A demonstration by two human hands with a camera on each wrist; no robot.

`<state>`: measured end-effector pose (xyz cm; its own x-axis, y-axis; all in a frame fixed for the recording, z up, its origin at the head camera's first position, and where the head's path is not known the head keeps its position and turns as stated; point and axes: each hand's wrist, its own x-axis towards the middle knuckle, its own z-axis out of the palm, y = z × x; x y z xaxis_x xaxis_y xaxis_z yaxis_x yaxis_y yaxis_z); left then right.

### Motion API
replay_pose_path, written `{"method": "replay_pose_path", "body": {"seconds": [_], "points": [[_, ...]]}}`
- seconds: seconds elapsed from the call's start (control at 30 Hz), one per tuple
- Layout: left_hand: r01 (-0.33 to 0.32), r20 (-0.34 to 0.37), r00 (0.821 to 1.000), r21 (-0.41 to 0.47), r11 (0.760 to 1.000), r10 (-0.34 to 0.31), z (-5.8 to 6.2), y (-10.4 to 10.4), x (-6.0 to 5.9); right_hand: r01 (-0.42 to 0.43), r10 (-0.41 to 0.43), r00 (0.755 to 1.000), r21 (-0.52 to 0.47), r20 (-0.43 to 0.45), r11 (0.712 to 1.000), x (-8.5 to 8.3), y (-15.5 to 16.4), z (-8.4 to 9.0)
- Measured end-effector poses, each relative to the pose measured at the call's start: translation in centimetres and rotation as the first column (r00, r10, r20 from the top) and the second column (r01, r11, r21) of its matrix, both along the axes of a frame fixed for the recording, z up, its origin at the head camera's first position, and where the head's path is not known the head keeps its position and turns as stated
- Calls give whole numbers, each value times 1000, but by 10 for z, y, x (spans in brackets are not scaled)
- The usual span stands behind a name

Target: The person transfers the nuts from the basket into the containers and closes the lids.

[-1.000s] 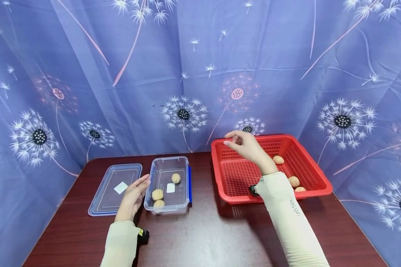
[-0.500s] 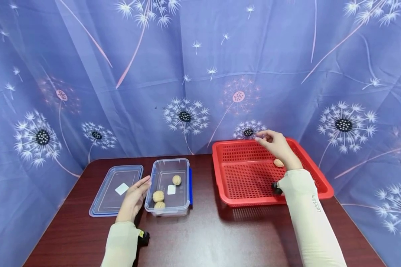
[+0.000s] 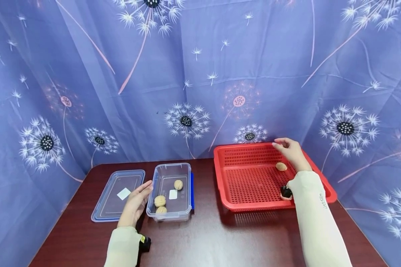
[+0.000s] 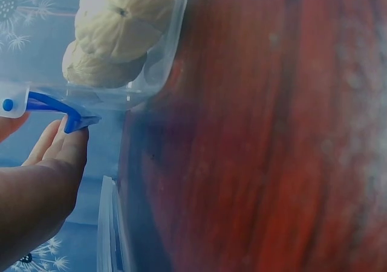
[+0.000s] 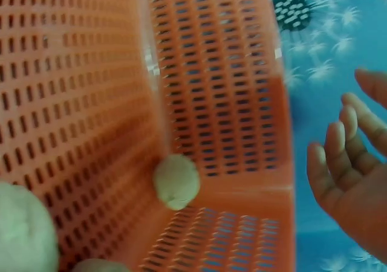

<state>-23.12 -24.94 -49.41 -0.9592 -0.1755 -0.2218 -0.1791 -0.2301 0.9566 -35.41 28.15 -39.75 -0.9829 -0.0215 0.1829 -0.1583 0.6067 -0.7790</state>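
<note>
The right hand [image 3: 290, 151] hovers, fingers loosely spread, over the red basket's [image 3: 254, 202] far right corner, above a walnut [image 3: 281, 166]. The left hand [image 3: 137, 200] rests flat-fingered against the clear box [image 3: 168, 215].

Small lettering runs down the right sleeve [image 3: 322, 202], too small to read.

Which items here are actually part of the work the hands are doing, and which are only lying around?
In use:
- right hand, open above the red basket
- walnut in the basket
- left hand, resting against the clear container
- three walnuts in the container

Lying about:
- container lid, flat on the table
- dandelion-print backdrop
</note>
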Motion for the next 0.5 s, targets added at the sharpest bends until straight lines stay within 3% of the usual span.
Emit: {"method": "replay_pose_path", "body": {"seconds": [0.17,0.3,0.5], "points": [[-9,-8,1000,12,1000,9,0,1,1,108,-105,992,-32,70,994,-9,4,-22],[-4,-7,1000,12,1000,5,1,2,1,178,-168,976,-63,136,982,-10,6,-30],[-6,1,1000,6,1000,6,1,2,0,205,-193,951,-25,240,978,-7,15,-36]]}}
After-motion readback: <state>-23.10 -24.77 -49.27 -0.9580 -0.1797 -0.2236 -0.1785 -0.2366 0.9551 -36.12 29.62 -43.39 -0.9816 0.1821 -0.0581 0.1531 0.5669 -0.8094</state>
